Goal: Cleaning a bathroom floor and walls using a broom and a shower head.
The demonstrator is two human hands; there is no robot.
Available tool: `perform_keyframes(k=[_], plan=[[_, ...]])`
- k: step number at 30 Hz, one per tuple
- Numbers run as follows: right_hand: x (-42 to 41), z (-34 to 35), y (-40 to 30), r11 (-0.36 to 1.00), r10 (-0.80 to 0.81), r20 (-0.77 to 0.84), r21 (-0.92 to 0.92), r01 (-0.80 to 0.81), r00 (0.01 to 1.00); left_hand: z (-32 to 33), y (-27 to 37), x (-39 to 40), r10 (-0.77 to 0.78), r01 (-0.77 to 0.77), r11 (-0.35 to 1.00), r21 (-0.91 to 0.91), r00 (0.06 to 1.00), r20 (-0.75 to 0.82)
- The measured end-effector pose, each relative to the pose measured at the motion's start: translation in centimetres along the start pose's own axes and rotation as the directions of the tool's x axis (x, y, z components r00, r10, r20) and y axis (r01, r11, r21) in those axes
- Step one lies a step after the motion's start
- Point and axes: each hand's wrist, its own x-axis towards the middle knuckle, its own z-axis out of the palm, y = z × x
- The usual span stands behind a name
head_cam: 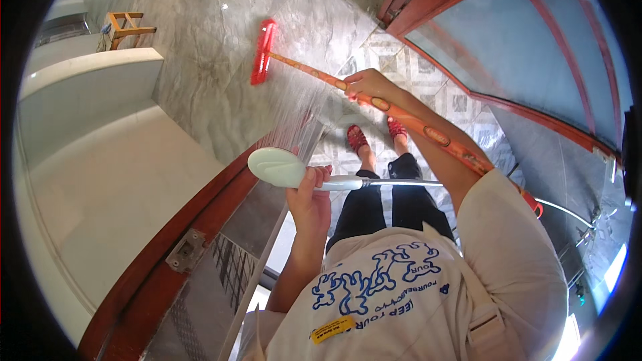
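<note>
My left hand (311, 193) grips the handle of a white handheld shower head (276, 166), from which fine jets of water spray out over the marbled floor (210, 55). A metal shower hose (406, 182) runs from that handle to the right, passing behind my right arm. With my right hand (368, 85) I hold the orange patterned pole (321, 76) of a floor brush. Its red bristled head (263, 52) rests on the marbled floor beyond the doorway. The pole's rear end passes beside my right upper arm.
A red-brown wooden door frame (165, 220) with a metal strike plate (185, 250) stands at my left. On the right is a door with frosted glass (501, 45). A wooden stool (128, 30) stands beyond a pale low wall (95, 75). Patterned tiles (426, 90) lie around my red sandals (357, 139).
</note>
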Motion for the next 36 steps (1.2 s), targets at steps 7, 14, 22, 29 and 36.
perform_keyframes(k=[7,14,22,29,36], plan=[[-17.8,-6.4,2.3,0.919,0.304,-0.267,-0.170,-0.356,0.914,-1.9,-0.6,0.5,-0.060,0.056,0.992,-0.116,0.998,-0.027],[-35.9,-6.5,2.4,0.857,0.485,-0.423,0.057,-0.512,0.765,-1.6,-1.0,0.4,-0.065,0.065,0.994,-0.089,0.998,-0.001],[-35.7,-4.8,2.6,0.925,0.360,-0.418,0.045,-0.377,0.834,-2.3,-2.9,-1.5,-0.109,0.123,0.985,-0.119,0.987,0.118],[-25.6,-12.4,10.3,0.986,0.090,-0.384,0.162,-0.028,0.919,0.4,-6.0,-3.6,-0.096,0.110,0.993,-0.046,0.967,0.236],[-43.9,-15.7,17.4,0.934,0.352,-0.497,0.241,-0.264,0.793,1.7,-8.7,-6.8,-0.070,0.075,0.997,-0.016,0.975,0.211]])
